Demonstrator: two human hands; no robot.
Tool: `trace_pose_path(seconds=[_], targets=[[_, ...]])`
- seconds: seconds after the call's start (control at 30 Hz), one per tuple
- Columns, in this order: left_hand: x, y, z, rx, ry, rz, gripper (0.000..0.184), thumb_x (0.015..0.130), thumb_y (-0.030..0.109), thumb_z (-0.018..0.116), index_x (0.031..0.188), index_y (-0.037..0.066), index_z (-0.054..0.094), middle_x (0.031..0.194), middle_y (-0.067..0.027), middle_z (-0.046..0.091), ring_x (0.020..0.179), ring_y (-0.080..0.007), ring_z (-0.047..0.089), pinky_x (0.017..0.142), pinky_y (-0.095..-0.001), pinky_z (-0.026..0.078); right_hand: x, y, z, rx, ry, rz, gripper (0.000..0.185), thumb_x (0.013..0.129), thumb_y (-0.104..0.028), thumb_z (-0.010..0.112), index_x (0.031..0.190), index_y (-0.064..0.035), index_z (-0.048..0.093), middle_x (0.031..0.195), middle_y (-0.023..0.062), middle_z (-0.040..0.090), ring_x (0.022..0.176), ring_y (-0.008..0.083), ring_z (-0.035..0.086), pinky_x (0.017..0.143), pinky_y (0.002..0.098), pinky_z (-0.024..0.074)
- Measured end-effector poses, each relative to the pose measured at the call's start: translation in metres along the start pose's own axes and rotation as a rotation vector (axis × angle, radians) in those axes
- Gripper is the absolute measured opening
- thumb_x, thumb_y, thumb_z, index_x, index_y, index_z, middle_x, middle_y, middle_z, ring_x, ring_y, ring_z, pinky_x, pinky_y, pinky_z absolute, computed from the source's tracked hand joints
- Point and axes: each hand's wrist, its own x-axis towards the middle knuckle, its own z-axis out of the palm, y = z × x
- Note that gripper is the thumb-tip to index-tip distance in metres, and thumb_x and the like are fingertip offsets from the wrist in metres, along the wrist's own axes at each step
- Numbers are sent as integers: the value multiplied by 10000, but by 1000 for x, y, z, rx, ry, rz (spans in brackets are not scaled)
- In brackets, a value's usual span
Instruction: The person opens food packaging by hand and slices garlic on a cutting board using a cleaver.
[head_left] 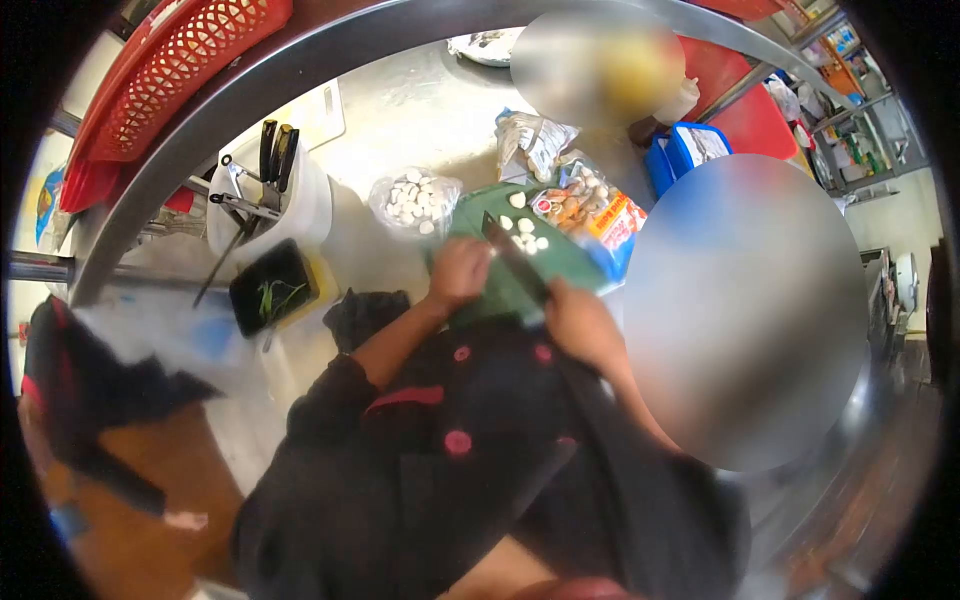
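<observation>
On a green cutting board [490, 296] lie several small white round pieces [526, 234] of food. My right hand [580, 318] is closed round the handle of a knife [516, 258], whose blade points away and to the left over the board. My left hand [462, 270] is beside the blade, fingers curled in at the board's left part; what they hold is hidden. Behind it, a clear plastic bag [415, 202] holds more white round pieces. A printed food packet [600, 212] lies over the board's right side, and a crumpled silvery bag [533, 145] is at its far edge.
To the left stand a white container [308, 208] with black-handled tools and a black tray [268, 290] with green strips. A blue box [684, 148] is at the back right. A metal rail [380, 48] arches overhead. Another person's dark sleeve [118, 470] shows at far left.
</observation>
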Motion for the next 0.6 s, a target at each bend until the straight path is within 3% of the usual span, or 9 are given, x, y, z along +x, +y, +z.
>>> trace_pose_path(seconds=[0.27, 0.4, 0.53, 0.6], targets=[[-3, -5, 4, -25, 29, 46, 127, 793, 35, 669, 919, 32, 652, 933, -126, 645, 884, -337, 612, 797, -433, 487, 18, 8, 0, -53, -153, -38, 251, 897, -135, 463, 1052, 46, 544, 883, 294, 662, 884, 444, 653, 787, 532, 508], [-3, -8, 7, -16, 15, 98, 127, 795, 41, 658, 922, 30, 651, 943, -125, 643, 902, -339, 610, 799, -435, 489, 52, 25, 51, -100, -108, -109, 268, 894, -145, 472, 1061, 50, 550, 921, 303, 656, 907, 451, 646, 808, 528, 504], [3, 7, -1, -20, 54, 90, 141, 795, 54, 652, 933, 26, 655, 990, -133, 633, 925, -347, 604, 817, -444, 484, 108, 58, 94, 49, -27, -97, 326, 894, -193, 503, 1076, 71, 560, 966, 307, 650, 929, 465, 633, 840, 524, 496], [8, 2, -3, -10, -96, 64, 191, 781, 34, 632, 971, 26, 653, 1035, -143, 619, 965, -351, 594, 848, -453, 478, 105, 63, 88, 85, -25, -134, 345, 896, -209, 512, 1080, 79, 561, 976, 307, 649, 939, 467, 628, 850, 522, 493]])
